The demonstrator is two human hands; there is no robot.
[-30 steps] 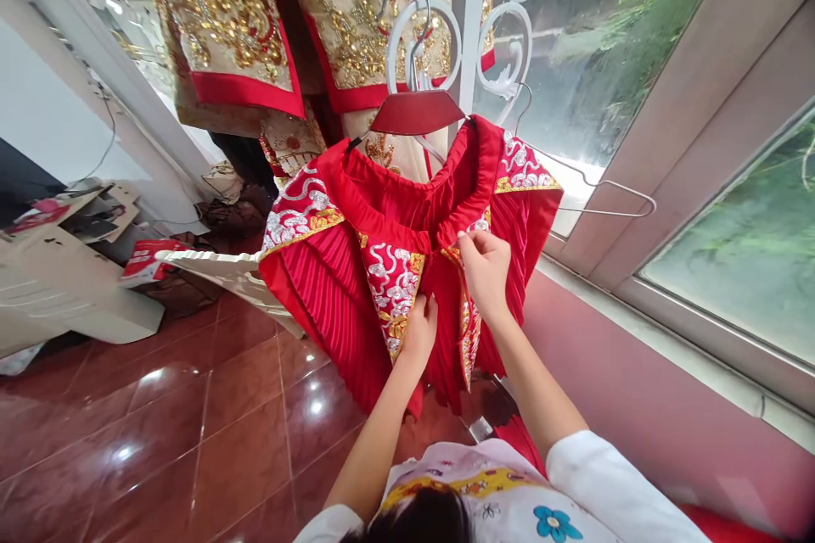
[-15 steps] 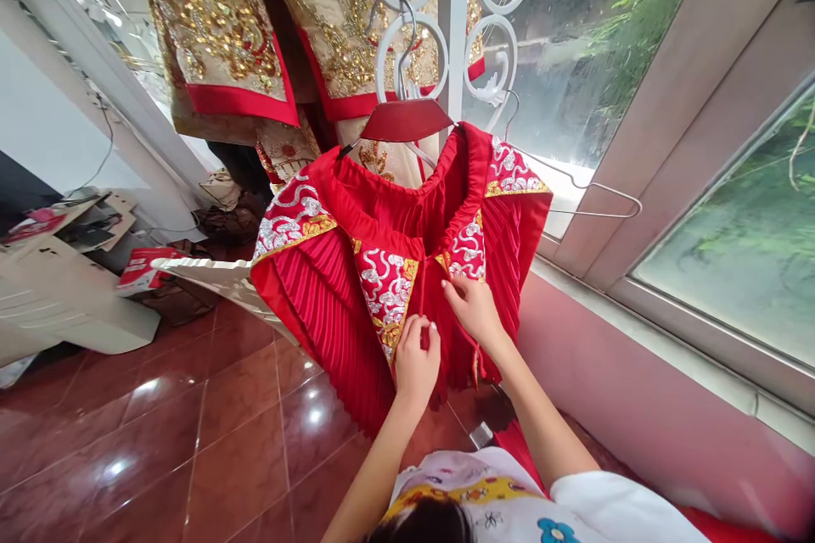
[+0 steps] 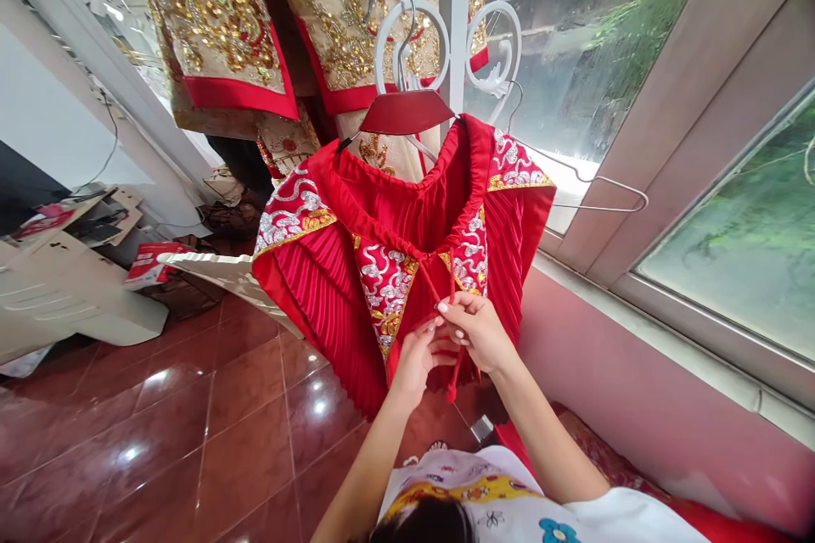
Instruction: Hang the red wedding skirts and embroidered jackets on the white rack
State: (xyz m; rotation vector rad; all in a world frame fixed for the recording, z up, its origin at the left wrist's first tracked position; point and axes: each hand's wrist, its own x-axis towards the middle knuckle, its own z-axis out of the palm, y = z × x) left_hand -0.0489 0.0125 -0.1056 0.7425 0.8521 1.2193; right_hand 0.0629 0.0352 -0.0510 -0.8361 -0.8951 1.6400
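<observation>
Head | left hand (image 3: 413,365), right hand (image 3: 485,335): grip pinching red cord (image 3: 434,282) | pleated garment (image 3: 311,293) on hanger (image 3: 407,113)

Daylight came through the window (image 3: 560,76), glaring nearly white along its lower edge. Small, hard highlights shone on the glossy floor (image 3: 248,433); shadow pooled beneath the hanging garments (image 3: 222,25). The red skirt (image 3: 318,305) and fingers (image 3: 463,316) looked fairly crisp, the foliage (image 3: 655,8) outside soft. Wide-angle distortion stretched the edges.
</observation>
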